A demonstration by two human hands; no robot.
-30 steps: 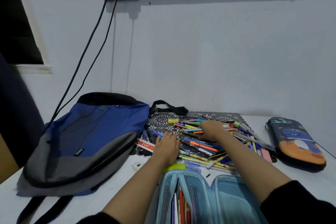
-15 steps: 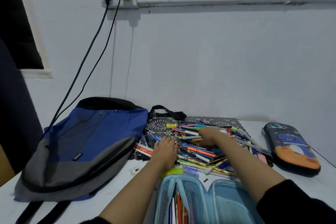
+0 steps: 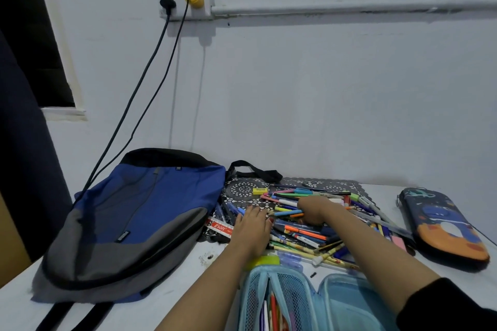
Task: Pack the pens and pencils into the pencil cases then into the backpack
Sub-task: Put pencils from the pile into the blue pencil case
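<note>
A heap of coloured pens and pencils (image 3: pixel 309 235) lies on a black lace mat (image 3: pixel 242 188). My left hand (image 3: pixel 252 231) rests flat on the left side of the heap, fingers straight. Further back, my right hand (image 3: pixel 313 209) has its fingers curled round a few pens whose tips stick out to the left. An open light blue pencil case (image 3: pixel 285 301) with mesh pockets lies at the near edge and holds some pens. A shut dark pencil case (image 3: pixel 441 226) with an orange end lies at the right. The blue and grey backpack (image 3: pixel 139 217) lies flat at the left.
A red and white ruler (image 3: pixel 219 227) pokes out beside my left hand. A yellow eraser (image 3: pixel 259 191) sits on the mat and a pink eraser (image 3: pixel 398 242) by the dark case. Two black cables (image 3: pixel 139 94) run from a wall socket (image 3: pixel 185 0) down behind the backpack.
My right hand has drawn slightly nearer over the heap and curled round some pens. My left hand has stayed flat in place.
</note>
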